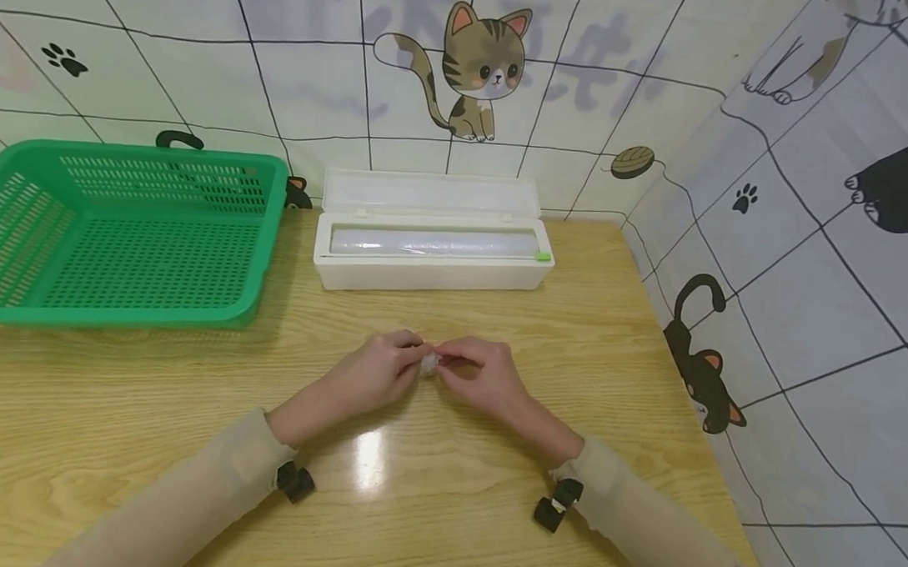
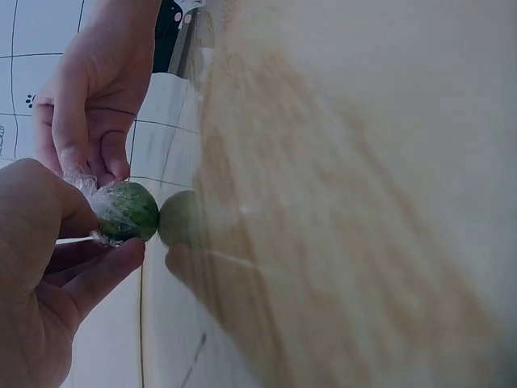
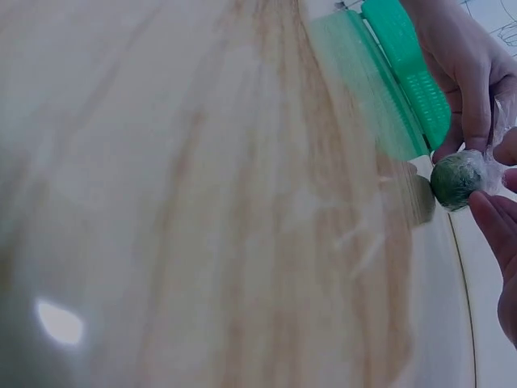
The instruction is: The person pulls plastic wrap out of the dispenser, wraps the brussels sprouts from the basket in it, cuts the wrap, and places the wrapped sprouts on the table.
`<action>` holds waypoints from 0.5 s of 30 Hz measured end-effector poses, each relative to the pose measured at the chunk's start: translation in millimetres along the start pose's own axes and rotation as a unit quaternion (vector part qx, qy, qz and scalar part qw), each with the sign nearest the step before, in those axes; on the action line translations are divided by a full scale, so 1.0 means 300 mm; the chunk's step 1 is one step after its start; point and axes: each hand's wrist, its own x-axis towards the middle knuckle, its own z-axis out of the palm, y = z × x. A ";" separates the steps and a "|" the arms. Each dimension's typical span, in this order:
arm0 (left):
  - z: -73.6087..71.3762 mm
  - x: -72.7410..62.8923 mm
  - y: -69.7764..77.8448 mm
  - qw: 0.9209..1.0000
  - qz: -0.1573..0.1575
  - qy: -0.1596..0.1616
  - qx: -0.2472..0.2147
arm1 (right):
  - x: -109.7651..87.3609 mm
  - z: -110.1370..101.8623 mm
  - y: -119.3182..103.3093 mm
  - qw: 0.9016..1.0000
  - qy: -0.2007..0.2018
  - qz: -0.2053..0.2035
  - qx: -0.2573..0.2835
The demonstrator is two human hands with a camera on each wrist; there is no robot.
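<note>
A small round green fruit (image 2: 136, 212) in clear cling film rests on the table between my two hands, its film gathered and crumpled on top. My left hand (image 1: 376, 368) pinches it from the left, fingers at the fruit and its film. From the other side my right hand (image 1: 484, 375) pinches the gathered film, with a fingertip against the fruit (image 3: 457, 179) in the right wrist view. In the head view the fingers cover most of the fruit, and only a bit of whitish film (image 1: 429, 364) shows.
Behind the hands stands a white cling film box (image 1: 432, 276), lid raised, with a film roll (image 1: 433, 243) inside and a green slider (image 1: 542, 256) at its right end. A green plastic basket (image 1: 152, 316) is at the back left. Cat-patterned walls close off the back and right.
</note>
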 end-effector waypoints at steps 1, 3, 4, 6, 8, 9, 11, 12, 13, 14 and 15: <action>0.000 -0.002 -0.001 1.000 0.000 0.002 -0.008 | -0.001 0.000 0.003 1.000 -0.003 -0.010 0.005; -0.002 -0.006 -0.004 0.999 -0.001 0.010 -0.031 | -0.003 0.001 0.010 0.999 -0.006 -0.031 0.007; -0.002 -0.007 -0.006 0.999 -0.002 0.015 -0.043 | -0.003 0.001 0.014 0.999 -0.005 -0.043 0.006; -0.003 -0.008 -0.010 0.997 -0.006 0.027 -0.066 | -0.002 0.002 0.020 0.998 -0.002 -0.065 -0.001; -0.003 -0.010 -0.015 0.996 -0.009 0.038 -0.084 | 0.000 0.004 0.025 0.996 0.003 -0.090 -0.015; -0.002 -0.010 -0.018 0.995 -0.010 0.043 -0.090 | 0.001 0.004 0.027 0.995 0.007 -0.101 -0.022; -0.001 -0.011 -0.022 0.993 -0.021 0.048 -0.110 | 0.004 0.007 0.029 0.992 0.013 -0.122 -0.038; 0.002 -0.012 -0.025 0.991 -0.031 0.048 -0.123 | 0.005 0.008 0.029 0.990 0.016 -0.130 -0.044; 0.002 -0.013 -0.026 0.988 -0.045 0.048 -0.140 | 0.007 0.009 0.029 0.989 0.019 -0.137 -0.048; 0.004 -0.015 -0.028 0.984 -0.062 0.047 -0.159 | 0.008 0.010 0.027 0.988 0.021 -0.141 -0.050; 0.005 -0.017 -0.030 0.979 -0.080 0.048 -0.179 | 0.009 0.011 0.026 0.988 0.023 -0.145 -0.051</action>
